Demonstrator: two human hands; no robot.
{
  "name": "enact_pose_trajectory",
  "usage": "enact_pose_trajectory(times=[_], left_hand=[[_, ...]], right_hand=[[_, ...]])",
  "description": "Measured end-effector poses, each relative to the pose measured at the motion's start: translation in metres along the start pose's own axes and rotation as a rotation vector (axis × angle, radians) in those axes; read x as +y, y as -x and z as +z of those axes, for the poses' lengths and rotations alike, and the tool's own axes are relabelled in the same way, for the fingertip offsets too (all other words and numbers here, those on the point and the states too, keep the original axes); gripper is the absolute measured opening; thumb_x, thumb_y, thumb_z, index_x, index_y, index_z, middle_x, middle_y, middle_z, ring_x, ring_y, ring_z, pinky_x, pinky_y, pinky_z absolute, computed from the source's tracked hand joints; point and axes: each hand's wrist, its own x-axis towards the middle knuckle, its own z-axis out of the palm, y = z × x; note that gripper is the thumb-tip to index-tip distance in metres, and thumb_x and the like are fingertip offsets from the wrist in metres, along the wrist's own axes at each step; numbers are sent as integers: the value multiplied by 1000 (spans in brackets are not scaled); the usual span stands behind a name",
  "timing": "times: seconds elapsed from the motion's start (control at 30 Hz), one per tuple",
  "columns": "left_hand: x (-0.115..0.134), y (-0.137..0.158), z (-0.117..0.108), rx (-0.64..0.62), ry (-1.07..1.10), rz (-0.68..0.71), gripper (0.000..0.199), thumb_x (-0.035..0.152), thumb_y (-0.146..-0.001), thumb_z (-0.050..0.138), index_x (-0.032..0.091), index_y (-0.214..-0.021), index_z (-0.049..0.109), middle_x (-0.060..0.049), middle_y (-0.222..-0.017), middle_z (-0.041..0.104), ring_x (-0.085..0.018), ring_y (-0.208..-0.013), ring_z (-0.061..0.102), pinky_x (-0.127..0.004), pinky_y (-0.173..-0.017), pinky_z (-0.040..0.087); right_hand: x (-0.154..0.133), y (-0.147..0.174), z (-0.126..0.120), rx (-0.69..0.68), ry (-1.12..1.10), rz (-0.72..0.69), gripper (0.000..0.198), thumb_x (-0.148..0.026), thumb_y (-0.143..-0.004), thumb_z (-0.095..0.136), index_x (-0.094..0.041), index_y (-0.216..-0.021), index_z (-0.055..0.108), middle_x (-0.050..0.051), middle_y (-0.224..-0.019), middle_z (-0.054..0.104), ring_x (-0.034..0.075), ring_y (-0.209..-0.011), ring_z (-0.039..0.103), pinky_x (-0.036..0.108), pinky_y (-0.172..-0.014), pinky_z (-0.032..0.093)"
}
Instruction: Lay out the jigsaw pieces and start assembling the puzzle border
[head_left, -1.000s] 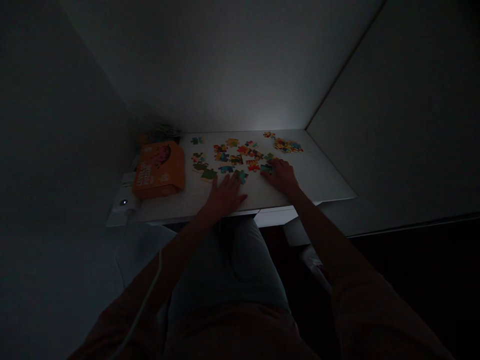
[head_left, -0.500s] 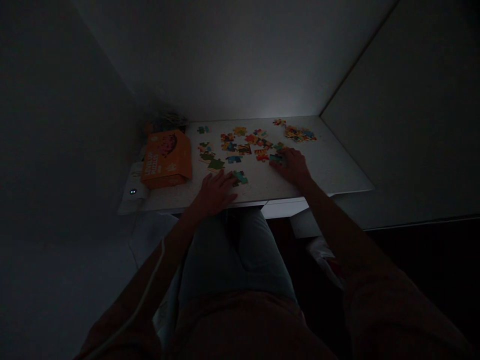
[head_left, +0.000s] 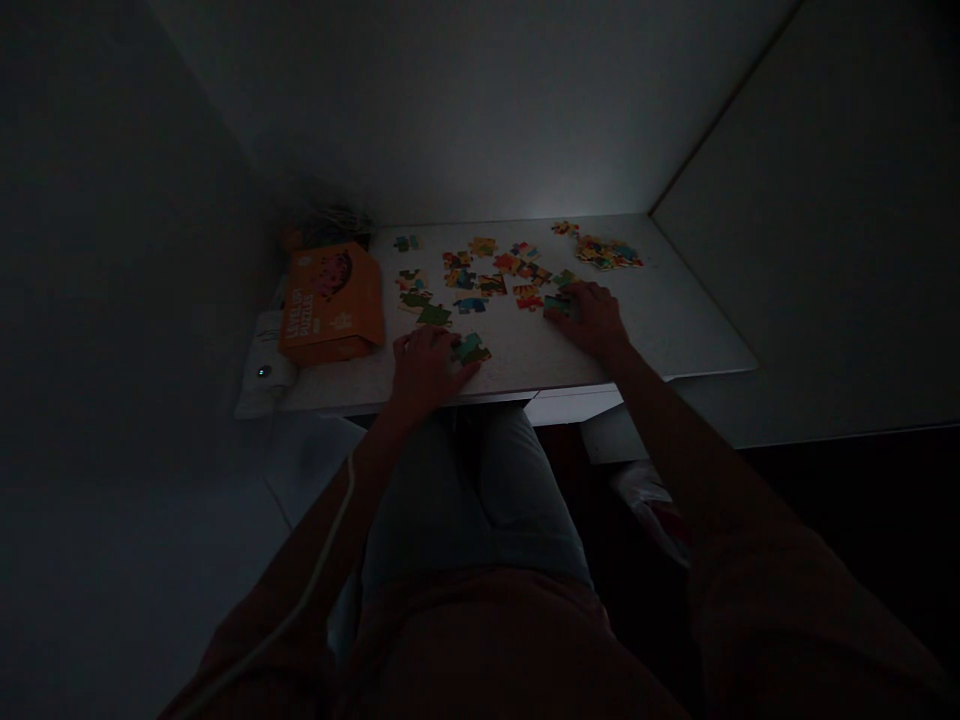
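Observation:
My left hand (head_left: pixel 424 368) rests on the white desk beside a green-and-teal puzzle piece (head_left: pixel 471 349). Its fingers are bent but apart, with the thumb stretched out below the piece. At the right, my right hand (head_left: pixel 596 320) has its thumb and fingers about a dark green puzzle piece (head_left: pixel 558 303) that lies flat on the desk. Between and above the hands lie loose and joined pieces: a blue one (head_left: pixel 471 306), a red-orange striped one (head_left: pixel 529 297), a green one (head_left: pixel 434 315) and a joined orange group (head_left: pixel 523 268). Dim light hides fine detail.
An orange puzzle box (head_left: pixel 334 305) stands at the desk's left, with a white power strip (head_left: pixel 268 355) beside it. A heap of pieces (head_left: pixel 609 253) lies at the back right. Walls close in the desk (head_left: pixel 675 330) at the back and right.
My left hand has drawn back slightly leftward from the green-and-teal piece, uncovering more of it. My right hand stays at its piece. The camera view has shifted a little.

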Motion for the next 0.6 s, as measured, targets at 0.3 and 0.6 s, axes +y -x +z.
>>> enact_pose_trajectory(times=[0.3,0.6], left_hand=[[-38,0,-11,-34,6,102,67,61,-101,81,29,-157,65,-17,-172,55,-40,-162,47,-62,-134,37],[-54,4,-10,13,71,161,69,62,-101,82,22,-154,64,-19,-159,63,-38,-153,57,-57,-134,45]], right_hand=[[4,1,0,-5,-10,-14,60,-64,-102,66,-23,-145,71,23,-153,70,48,-141,61,69,-121,49],[8,2,3,11,15,-38,64,-70,-104,63,-22,-146,71,24,-153,69,48,-142,62,69,-120,50]])
